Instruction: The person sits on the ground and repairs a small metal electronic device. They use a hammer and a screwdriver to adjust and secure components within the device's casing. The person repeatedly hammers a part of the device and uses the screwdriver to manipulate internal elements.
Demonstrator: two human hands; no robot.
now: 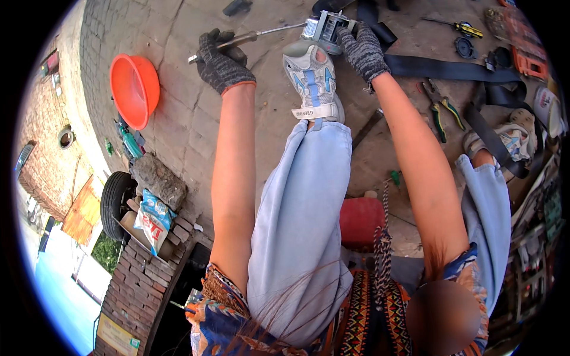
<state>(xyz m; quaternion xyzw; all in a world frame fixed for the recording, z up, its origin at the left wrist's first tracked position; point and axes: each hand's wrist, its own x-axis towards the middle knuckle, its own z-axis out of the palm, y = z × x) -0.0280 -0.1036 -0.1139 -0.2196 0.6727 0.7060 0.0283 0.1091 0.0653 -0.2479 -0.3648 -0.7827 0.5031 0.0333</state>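
Observation:
My left hand [222, 64], in a grey knit glove, is wrapped round the handle of a long-shafted screwdriver [279, 29]. The shaft points right, and its tip meets or lies just beside a small metal-framed device [329, 31] with a label. My right hand [363, 52], gloved alike, grips that device at its right side; the fingertips are partly hidden. The device sits on the ground just beyond the toe of my shoe [312, 74]. Wide black webbing [439, 67] lies beside the device and loops away to the right.
Pliers [442, 111] with yellow-green handles lie right of my right forearm. Farther right are a yellow-handled screwdriver [466, 28], a dark round part [465, 47] and an orange tool case [529, 62]. A red basin [135, 92], a tyre [117, 204] and a low brick wall [133, 285] are left.

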